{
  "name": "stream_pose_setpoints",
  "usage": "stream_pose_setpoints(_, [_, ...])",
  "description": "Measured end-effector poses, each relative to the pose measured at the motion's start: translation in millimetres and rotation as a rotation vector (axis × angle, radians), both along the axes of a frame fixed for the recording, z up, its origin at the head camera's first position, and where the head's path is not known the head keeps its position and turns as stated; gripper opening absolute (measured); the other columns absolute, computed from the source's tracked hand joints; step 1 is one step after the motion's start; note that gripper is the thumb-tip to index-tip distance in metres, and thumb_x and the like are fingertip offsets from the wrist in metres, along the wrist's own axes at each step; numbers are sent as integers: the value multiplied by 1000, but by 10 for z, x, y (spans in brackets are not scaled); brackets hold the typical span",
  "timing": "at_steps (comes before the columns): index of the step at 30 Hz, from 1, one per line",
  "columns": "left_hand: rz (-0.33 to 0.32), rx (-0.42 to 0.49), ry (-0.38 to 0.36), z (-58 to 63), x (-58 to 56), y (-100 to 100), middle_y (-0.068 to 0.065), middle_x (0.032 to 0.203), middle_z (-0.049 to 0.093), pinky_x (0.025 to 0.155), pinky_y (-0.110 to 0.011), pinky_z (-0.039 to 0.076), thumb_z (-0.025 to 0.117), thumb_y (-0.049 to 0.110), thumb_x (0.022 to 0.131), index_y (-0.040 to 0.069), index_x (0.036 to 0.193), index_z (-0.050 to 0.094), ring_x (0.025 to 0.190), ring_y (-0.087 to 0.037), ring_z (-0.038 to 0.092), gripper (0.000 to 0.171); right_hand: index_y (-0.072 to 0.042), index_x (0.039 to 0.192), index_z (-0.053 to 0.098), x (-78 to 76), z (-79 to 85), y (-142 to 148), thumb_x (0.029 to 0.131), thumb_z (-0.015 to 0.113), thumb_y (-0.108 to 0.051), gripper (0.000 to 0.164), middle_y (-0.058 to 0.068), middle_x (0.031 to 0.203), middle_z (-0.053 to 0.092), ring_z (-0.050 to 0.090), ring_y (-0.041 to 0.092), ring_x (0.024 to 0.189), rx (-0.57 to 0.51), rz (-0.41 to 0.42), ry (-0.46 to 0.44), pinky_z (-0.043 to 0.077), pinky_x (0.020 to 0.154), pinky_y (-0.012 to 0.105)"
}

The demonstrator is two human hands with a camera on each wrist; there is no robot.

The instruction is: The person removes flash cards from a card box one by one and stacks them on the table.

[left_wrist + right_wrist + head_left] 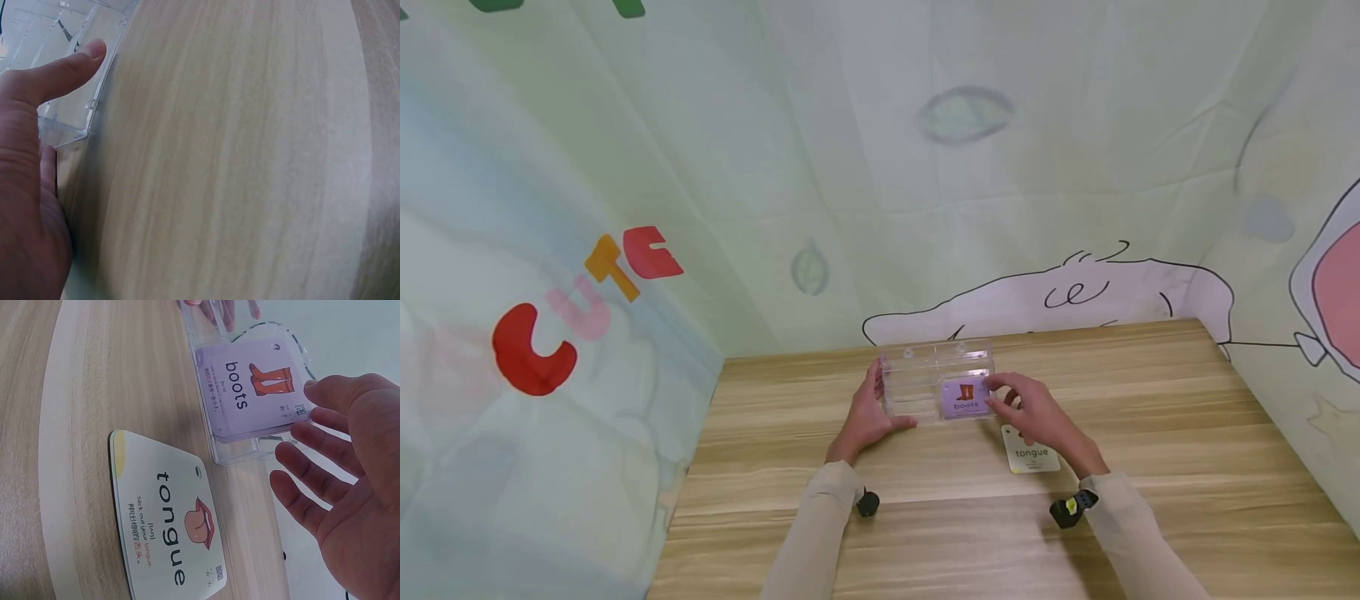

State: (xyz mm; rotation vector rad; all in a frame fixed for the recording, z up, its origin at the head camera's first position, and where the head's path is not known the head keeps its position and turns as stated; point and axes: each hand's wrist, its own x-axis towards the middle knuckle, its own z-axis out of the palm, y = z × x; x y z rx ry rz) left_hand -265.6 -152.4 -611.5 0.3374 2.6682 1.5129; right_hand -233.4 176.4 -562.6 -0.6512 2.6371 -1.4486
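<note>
At the far middle of the wooden table (pixel 940 533), the head view shows a clear rack (pixel 910 389), its left side held by the left hand (pixel 867 417). Purple boots card (pixel 964 410) stands in its near right compartment, right edge pinched by the right hand (pixel 1033 408); tongue card (pixel 1032 460) lies nearer and to the right. From the left wrist, the left thumb extends over the rack. From the right wrist, the right thumb and forefinger touch the boots card, other fingers spread loosely.
</note>
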Motion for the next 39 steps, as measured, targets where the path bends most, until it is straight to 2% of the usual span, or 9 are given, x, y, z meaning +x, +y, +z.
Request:
stream_pose_setpoints(11, [-6,6,14,0,-1,-8,-23,162,35,122,-41,33,101,25,67,4,164,12,148,-33,39,133,-6,129,66,-7,1,-16,101,70,-17,30,10,117,69,64,20,85,-2,-5,20,56,45,30])
stream_pose_setpoints(18, [5,11,5,5,-2,-6,-23,162,35,122,-39,33,101,23,66,5,164,13,148,-33,39,133,-7,131,66,5,15,-23,102,68,-18,30,11,115,69,65,25,85,0,-6,-11,57,44,32])
stream_pose_setpoints(24, [7,2,-7,7,-3,-7,-21,163,34,122,-37,33,101,25,66,6,165,11,148,-30,38,135,-6,135,64,-11,-14,-28,102,69,-19,36,13,123,68,65,21,88,10,-10,23,58,49,29])
stream_pose_setpoints(39, [11,-15,-15,3,2,3,-20,163,34,122,-37,33,101,26,66,7,165,11,148,-30,39,135,-4,132,65,-9,-11,-10,102,70,-18,34,11,119,69,64,20,87,7,-7,39,57,50,29])
